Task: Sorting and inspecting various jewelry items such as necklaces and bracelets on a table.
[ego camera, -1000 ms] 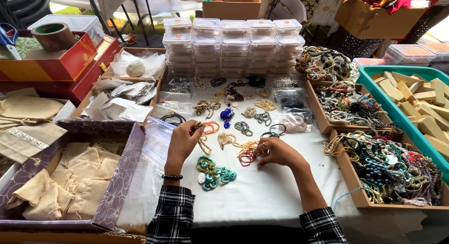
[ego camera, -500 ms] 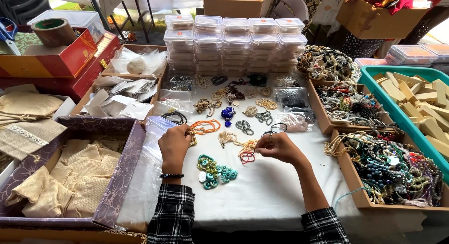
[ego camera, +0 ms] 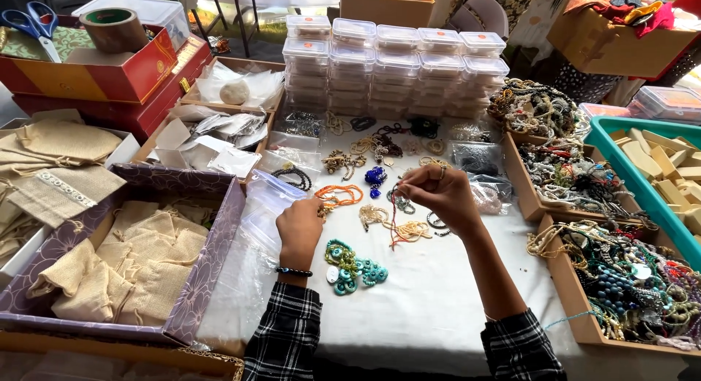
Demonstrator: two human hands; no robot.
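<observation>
White cloth is covering the table you are working over, crowded with jewellery. At far left a purple patterned box of small burlap pouches is sitting. Your left hand is resting loosely curled by the orange beaded bracelet, seemingly gripping nothing. Your right hand is pinching shut on a thin red beaded strand, dangling over the cloth. It is looking light, limp and tangle-prone; taking it near one end seems best.
</observation>
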